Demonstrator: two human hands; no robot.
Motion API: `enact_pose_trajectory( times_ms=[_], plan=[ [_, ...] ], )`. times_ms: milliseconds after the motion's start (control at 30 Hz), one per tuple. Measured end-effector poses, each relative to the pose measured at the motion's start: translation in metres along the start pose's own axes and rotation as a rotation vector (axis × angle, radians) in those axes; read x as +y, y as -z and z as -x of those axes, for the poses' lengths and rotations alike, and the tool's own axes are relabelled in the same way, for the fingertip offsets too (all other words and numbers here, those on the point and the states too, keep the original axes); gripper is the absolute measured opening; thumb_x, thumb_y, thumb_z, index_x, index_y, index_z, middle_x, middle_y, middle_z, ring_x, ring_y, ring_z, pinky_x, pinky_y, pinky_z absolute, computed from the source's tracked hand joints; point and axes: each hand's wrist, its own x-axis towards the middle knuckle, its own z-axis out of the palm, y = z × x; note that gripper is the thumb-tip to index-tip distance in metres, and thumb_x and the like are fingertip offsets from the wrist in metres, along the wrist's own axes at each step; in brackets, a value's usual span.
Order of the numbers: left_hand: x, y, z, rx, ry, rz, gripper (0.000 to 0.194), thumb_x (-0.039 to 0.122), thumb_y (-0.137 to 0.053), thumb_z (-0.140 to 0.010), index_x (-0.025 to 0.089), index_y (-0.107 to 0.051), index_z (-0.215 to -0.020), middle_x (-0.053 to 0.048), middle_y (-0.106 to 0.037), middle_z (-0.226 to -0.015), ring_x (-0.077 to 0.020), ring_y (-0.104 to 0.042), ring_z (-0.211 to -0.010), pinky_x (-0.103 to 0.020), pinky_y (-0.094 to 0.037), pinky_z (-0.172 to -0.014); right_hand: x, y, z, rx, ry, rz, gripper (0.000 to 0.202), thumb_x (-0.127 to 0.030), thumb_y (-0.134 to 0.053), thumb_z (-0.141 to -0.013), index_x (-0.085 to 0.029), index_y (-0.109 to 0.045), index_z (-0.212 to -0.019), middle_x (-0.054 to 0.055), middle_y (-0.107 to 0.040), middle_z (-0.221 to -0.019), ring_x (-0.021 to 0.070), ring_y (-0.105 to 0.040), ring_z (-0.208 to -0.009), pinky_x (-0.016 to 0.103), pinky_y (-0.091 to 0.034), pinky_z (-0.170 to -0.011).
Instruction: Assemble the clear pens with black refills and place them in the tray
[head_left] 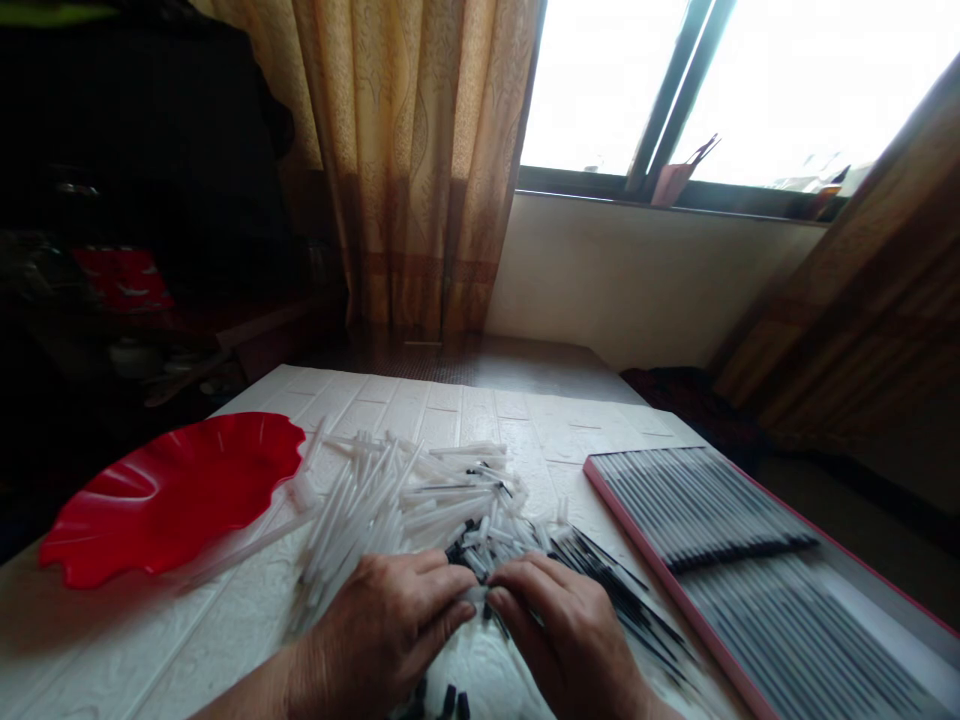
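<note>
My left hand (pixel 401 625) and my right hand (pixel 559 620) meet at the lower middle, thumbs and fingertips pinched close together. A small whitish and black piece shows between the fingertips; its exact form is too small to tell. Just beyond the hands lies a heap of translucent white tubes (pixel 360 500), with small black parts (pixel 469 535) among it. Thin dark rods (pixel 615 580) fan out beside my right hand. A few black caps (pixel 450 700) lie at the bottom edge, between my forearms.
A red wavy-edged dish (pixel 180 490) sits at the left of the white brick-patterned tabletop (pixel 480 405). On the right, a pink-edged box (pixel 630 520) holds rows of capped grey sticks. Curtains (pixel 420 150) and a window stand behind.
</note>
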Motion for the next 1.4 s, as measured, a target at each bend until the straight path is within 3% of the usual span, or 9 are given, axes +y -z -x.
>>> enact_pose_trajectory(
  times_ms=[267,400,467,600,900,1067,1167,1300,1400],
  plan=[
    [0.0028,-0.0015,0.0024,0.023,-0.031,-0.032,0.040,0.034,-0.031,-0.108,0.021,-0.067,-0.095,-0.001,-0.068,-0.072,-0.0180,-0.068,-0.062,-0.027,-0.045,-0.055,0.0028,-0.0045,0.0052,-0.038,-0.002,0.114,0.054,-0.029,-0.031,-0.108,-0.022,-0.051,-0.058,-0.003,-0.054,-0.049,0.0106,-0.053,-0.040,0.024,-0.034,-0.044],
    [0.0016,0.0000,0.0013,0.013,-0.012,0.012,0.034,0.032,-0.035,-0.108,0.021,-0.066,-0.098,-0.002,-0.070,-0.076,-0.0172,-0.069,-0.066,-0.025,-0.047,-0.060,0.0047,0.0002,0.0051,-0.090,-0.047,-0.030,0.017,-0.022,-0.044,-0.101,-0.021,-0.060,-0.098,0.001,-0.071,-0.078,0.0134,-0.069,-0.066,0.019,-0.049,-0.062],
    [0.0011,0.0015,0.0006,0.009,0.001,0.020,0.032,0.030,-0.036,-0.107,0.022,-0.065,-0.099,-0.002,-0.070,-0.077,-0.0167,-0.070,-0.067,-0.024,-0.047,-0.060,0.0049,0.0024,0.0049,-0.089,-0.042,-0.100,0.018,-0.016,-0.050,-0.095,-0.022,-0.054,-0.112,0.002,-0.072,-0.087,0.0138,-0.070,-0.072,0.020,-0.052,-0.068],
    [0.0008,0.0037,-0.0002,0.006,0.010,0.023,0.032,0.031,-0.036,-0.107,0.021,-0.065,-0.097,-0.001,-0.068,-0.074,-0.0167,-0.068,-0.064,-0.024,-0.045,-0.058,0.0054,0.0031,0.0043,-0.090,0.012,-0.140,0.018,-0.010,-0.049,-0.093,-0.024,-0.054,-0.103,0.001,-0.068,-0.082,0.0137,-0.066,-0.069,0.020,-0.050,-0.063],
    [0.0001,-0.0009,0.0018,-0.007,0.003,0.008,0.033,0.030,-0.036,-0.106,0.021,-0.065,-0.095,-0.002,-0.069,-0.075,-0.0180,-0.069,-0.066,-0.026,-0.045,-0.060,0.0071,0.0007,0.0067,-0.107,0.030,-0.024,0.011,-0.017,-0.050,-0.096,-0.021,-0.059,-0.092,0.001,-0.066,-0.073,0.0138,-0.064,-0.061,0.021,-0.045,-0.058],
    [0.0010,-0.0054,0.0033,-0.047,0.004,0.022,0.028,0.028,-0.040,-0.105,0.022,-0.065,-0.094,-0.001,-0.068,-0.075,-0.0181,-0.068,-0.065,-0.027,-0.043,-0.059,0.0044,-0.0025,0.0035,-0.054,0.065,0.114,0.045,-0.026,-0.036,-0.105,-0.023,-0.050,-0.063,-0.002,-0.056,-0.050,0.0109,-0.054,-0.041,0.024,-0.034,-0.045],
    [0.0012,-0.0045,0.0033,-0.041,-0.001,0.027,0.029,0.028,-0.039,-0.105,0.022,-0.065,-0.093,-0.001,-0.067,-0.074,-0.0176,-0.067,-0.064,-0.027,-0.043,-0.058,0.0043,-0.0029,0.0029,-0.061,0.057,0.106,0.053,-0.031,-0.028,-0.109,-0.023,-0.048,-0.060,-0.003,-0.055,-0.047,0.0100,-0.053,-0.038,0.024,-0.033,-0.043],
    [-0.0001,-0.0010,0.0015,-0.034,0.020,0.052,0.028,0.027,-0.040,-0.105,0.021,-0.065,-0.096,-0.002,-0.069,-0.078,-0.0178,-0.069,-0.069,-0.026,-0.045,-0.062,0.0046,0.0001,0.0036,-0.117,0.003,-0.002,0.025,-0.031,-0.042,-0.104,-0.020,-0.060,-0.089,-0.001,-0.068,-0.067,0.0122,-0.065,-0.056,0.020,-0.045,-0.055],
    [-0.0015,0.0007,0.0008,-0.025,0.027,0.048,0.027,0.026,-0.039,-0.105,0.021,-0.065,-0.100,-0.002,-0.069,-0.079,-0.0179,-0.069,-0.069,-0.026,-0.045,-0.062,0.0049,0.0013,0.0041,-0.071,0.018,-0.062,0.008,-0.021,-0.049,-0.098,-0.021,-0.056,-0.101,0.000,-0.069,-0.075,0.0125,-0.065,-0.060,0.020,-0.048,-0.058]
  ],
)
